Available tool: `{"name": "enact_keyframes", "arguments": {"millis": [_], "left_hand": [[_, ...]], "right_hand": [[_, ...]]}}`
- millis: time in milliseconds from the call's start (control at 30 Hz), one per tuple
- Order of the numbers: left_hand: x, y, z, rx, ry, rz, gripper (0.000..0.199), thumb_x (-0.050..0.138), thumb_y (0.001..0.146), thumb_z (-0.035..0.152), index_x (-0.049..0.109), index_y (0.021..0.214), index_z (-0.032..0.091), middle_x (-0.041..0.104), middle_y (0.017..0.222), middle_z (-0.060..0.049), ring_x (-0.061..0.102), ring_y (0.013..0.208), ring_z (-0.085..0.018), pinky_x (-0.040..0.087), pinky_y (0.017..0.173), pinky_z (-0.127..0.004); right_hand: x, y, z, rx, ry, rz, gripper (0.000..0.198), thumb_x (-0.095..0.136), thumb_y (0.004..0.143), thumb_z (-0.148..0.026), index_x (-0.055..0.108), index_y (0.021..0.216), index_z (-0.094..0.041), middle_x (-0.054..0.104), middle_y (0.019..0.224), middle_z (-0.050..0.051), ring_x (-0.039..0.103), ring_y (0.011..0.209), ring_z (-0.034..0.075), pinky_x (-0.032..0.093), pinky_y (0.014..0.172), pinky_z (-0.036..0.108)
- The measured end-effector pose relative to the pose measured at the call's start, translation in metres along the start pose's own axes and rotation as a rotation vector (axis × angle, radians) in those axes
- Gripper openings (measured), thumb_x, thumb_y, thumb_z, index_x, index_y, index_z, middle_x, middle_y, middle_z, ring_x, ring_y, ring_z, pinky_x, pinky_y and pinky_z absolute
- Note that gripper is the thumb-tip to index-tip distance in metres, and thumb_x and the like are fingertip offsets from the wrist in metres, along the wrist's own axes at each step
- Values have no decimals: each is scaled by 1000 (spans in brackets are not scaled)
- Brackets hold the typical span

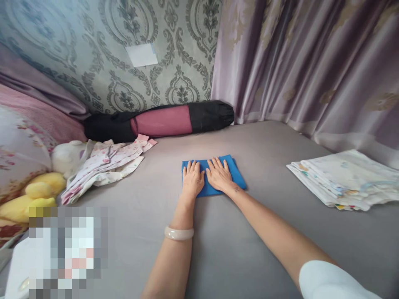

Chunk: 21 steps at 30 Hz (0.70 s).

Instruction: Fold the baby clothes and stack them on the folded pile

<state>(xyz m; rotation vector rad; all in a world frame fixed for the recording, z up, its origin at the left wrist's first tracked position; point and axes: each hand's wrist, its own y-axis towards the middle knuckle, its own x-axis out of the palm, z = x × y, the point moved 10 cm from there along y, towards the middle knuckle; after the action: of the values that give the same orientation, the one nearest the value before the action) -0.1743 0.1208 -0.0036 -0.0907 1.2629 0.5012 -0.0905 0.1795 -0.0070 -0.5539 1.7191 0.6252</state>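
At the far left, a yellow plush toy (40, 193) and a white plush toy (67, 157) are sitting against floral bedding (21, 133), probably so that the middle is staying free for work; their bodies are looking soft and rounded. Beside them, small patterned garments (107, 160) are lying in a loose, overlapping heap, their thin fabric creasing and their pink cuffs pointing outward. Behind, a long black-and-pink bag (168, 121) is lying along the foot of the wallpaper (174, 54), likely put there to be out of the way; its cylindrical form is ending in a gathered, puckered tip. At the centre, the left hand (193, 178) is resting palm down on the left part of a folded blue cloth (238, 177), its fingers extending nearly straight and gripping nothing, while a smooth, pale bangle (179, 233) is circling that forearm. The cloth is lying on the grey sheet (140, 216) in front of the person, forming a flat, slightly skewed rectangle of matte fabric. The right hand (219, 173) is lying just beside the left, opening flat with fingers spreading, also grasping nothing; together the palms are seemingly holding the layers level. Farther right, white printed cloths (346, 178) are forming a neat layered stack below a sheeny purple curtain (280, 62) hanging in deep folds.
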Motion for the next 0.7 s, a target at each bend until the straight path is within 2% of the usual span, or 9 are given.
{"name": "enact_keyframes", "arguments": {"millis": [133, 300, 500, 700], "left_hand": [[-4, -2, 0, -3, -9, 24, 46, 39, 96, 30, 46, 140, 15, 44, 150, -10, 29, 144, -28, 23, 118, -50], [-1, -2, 1, 3, -10, 6, 46, 40, 96, 31, 46, 139, 17, 44, 150, -9, 28, 144, -29, 22, 118, -53], [0, -2, 0, 3, -9, -12, 46, 40, 96, 32, 47, 139, 15, 44, 150, -9, 28, 144, -30, 22, 118, -53], [-1, -3, -1, -7, -20, -16, 47, 40, 96, 31, 46, 139, 14, 43, 150, -9, 27, 144, -28, 21, 119, -51]], "right_hand": [[-6, 1, 11, 12, -14, 7, 58, 22, 100, -35, 34, 149, -6, 29, 157, 14, 20, 146, 26, 11, 119, 47], [-8, 1, 39, 129, -71, 31, 62, 23, 99, -38, 32, 148, 0, 28, 156, 18, 20, 146, 29, 12, 118, 48], [-6, 2, 42, 159, -76, 35, 63, 23, 99, -40, 33, 148, -2, 31, 155, 17, 24, 144, 29, 14, 118, 47], [-5, -6, 48, 143, -4, -82, 65, 19, 99, -43, 28, 150, -4, 24, 158, 14, 17, 147, 27, 14, 119, 44]]}}
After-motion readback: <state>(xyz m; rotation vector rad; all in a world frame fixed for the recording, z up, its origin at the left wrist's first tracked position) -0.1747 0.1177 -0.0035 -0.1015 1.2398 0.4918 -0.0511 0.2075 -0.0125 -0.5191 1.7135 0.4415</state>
